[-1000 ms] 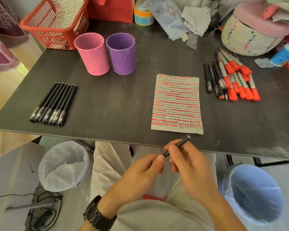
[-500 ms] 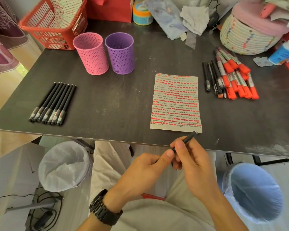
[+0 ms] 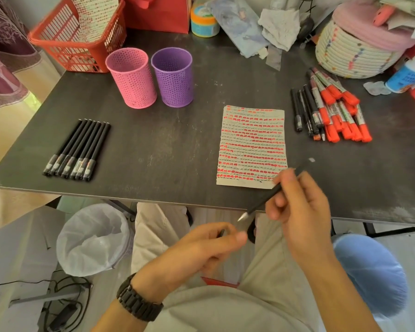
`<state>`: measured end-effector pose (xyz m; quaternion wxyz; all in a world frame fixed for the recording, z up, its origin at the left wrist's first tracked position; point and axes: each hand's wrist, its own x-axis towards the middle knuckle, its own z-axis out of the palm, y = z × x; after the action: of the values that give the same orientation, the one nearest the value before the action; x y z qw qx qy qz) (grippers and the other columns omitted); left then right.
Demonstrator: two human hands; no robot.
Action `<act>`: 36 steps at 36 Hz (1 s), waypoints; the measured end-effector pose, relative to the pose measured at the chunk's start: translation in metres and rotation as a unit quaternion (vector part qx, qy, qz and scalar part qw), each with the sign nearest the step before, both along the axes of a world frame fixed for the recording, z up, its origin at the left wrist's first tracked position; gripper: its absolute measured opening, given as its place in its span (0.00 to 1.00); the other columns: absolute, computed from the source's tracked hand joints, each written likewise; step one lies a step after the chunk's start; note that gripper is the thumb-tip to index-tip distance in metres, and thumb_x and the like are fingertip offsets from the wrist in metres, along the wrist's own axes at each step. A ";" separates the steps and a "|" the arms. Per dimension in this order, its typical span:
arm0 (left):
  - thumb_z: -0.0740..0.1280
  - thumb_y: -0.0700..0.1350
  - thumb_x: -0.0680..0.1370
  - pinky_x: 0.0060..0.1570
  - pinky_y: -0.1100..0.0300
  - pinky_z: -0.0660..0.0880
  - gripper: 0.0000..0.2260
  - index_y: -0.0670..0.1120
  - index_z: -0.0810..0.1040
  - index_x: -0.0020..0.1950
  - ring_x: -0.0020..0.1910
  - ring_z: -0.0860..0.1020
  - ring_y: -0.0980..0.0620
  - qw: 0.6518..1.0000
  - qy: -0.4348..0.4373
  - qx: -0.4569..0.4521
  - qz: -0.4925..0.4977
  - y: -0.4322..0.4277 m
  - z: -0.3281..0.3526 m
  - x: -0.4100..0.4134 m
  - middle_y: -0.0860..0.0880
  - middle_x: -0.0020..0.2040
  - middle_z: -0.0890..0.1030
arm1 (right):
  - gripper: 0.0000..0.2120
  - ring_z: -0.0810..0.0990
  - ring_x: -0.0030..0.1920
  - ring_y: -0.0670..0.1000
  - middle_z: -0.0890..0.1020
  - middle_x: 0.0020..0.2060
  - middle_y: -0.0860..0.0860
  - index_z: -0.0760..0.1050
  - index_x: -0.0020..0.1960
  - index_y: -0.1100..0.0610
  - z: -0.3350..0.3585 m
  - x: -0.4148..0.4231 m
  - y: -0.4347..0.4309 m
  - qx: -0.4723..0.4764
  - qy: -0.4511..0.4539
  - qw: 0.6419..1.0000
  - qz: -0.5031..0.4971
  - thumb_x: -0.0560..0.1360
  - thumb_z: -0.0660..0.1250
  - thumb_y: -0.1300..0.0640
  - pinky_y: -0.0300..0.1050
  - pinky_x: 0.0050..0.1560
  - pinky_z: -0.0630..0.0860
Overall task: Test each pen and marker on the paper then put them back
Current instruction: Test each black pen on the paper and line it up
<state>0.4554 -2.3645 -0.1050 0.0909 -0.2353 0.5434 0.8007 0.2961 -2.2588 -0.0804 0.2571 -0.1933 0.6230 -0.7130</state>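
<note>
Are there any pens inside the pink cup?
No, the pink cup shows only its own holey inside, and the black pens lie in a row on the table.

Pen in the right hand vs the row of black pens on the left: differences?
The pen is uncapped, silver tip bare; the row of pens is capped. The pen is held tilted in the right hand at the table edge; the row of pens lies flat, side by side. The left hand pinches a small dark piece, likely the cap. Both: slim black barrels.
</note>
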 end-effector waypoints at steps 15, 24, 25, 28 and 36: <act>0.51 0.59 0.85 0.41 0.68 0.70 0.19 0.45 0.67 0.50 0.39 0.77 0.56 0.873 0.093 -0.397 0.268 -0.054 0.007 -0.048 0.59 0.43 0.85 | 0.11 0.85 0.36 0.54 0.87 0.43 0.58 0.84 0.48 0.52 0.007 -0.042 -0.024 -0.031 -0.087 0.996 0.005 0.77 0.63 0.52 0.42 0.35 0.80; 0.72 0.56 0.74 0.58 0.65 0.68 0.23 0.53 0.65 0.63 0.53 0.69 0.65 0.754 0.037 -0.649 0.096 -0.051 -0.022 -0.072 0.58 0.61 0.78 | 0.11 0.79 0.24 0.52 0.79 0.24 0.53 0.76 0.40 0.53 -0.014 -0.041 -0.044 0.062 0.064 0.996 -0.024 0.79 0.68 0.49 0.42 0.26 0.76; 0.72 0.56 0.74 0.57 0.66 0.67 0.23 0.54 0.65 0.63 0.52 0.67 0.67 0.756 0.034 -0.646 0.101 -0.051 -0.023 -0.073 0.58 0.60 0.77 | 0.13 0.79 0.23 0.52 0.79 0.24 0.53 0.76 0.40 0.54 -0.017 -0.042 -0.045 0.077 0.075 0.994 -0.026 0.79 0.67 0.48 0.41 0.25 0.76; 0.73 0.57 0.73 0.55 0.67 0.66 0.24 0.54 0.64 0.61 0.53 0.64 0.69 0.757 0.037 -0.643 0.107 -0.051 -0.024 -0.072 0.58 0.61 0.77 | 0.15 0.80 0.22 0.53 0.79 0.23 0.53 0.74 0.38 0.54 -0.026 -0.043 -0.045 0.110 0.116 0.987 -0.026 0.79 0.68 0.47 0.40 0.24 0.74; 0.73 0.57 0.73 0.57 0.70 0.65 0.25 0.53 0.66 0.63 0.53 0.67 0.68 0.758 0.030 -0.642 0.110 -0.052 -0.027 -0.072 0.61 0.60 0.75 | 0.14 0.80 0.27 0.41 0.80 0.24 0.44 0.75 0.33 0.51 -0.037 -0.044 -0.049 0.141 0.209 0.966 -0.048 0.75 0.75 0.50 0.28 0.33 0.73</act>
<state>0.3831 -2.4166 -0.1319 -0.1867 -0.2725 0.9027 0.2757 0.2524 -2.3074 -0.1174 0.1109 -0.2693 0.7661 -0.5729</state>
